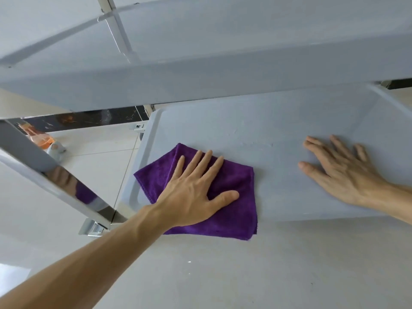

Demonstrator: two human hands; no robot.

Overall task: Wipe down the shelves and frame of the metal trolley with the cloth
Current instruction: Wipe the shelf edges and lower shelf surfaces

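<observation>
A folded purple cloth (234, 197) lies on the left part of the trolley's lower grey shelf (256, 130), its near edge hanging over the shelf's front rim. My left hand (191, 188) presses flat on the cloth with straight, spread fingers. My right hand (341, 170) rests flat on the bare shelf to the right, fingers spread, holding nothing. The upper grey shelf (200, 63) hangs above and hides the back of the lower one. A shiny metal frame leg (58, 177) slants down at the left.
An orange spray bottle (42, 139) lies on the pale tiled floor (95, 166) left of the trolley. A dark marble strip (93, 119) runs along the floor behind it. A metal castor bracket (93, 228) sits at the leg's foot.
</observation>
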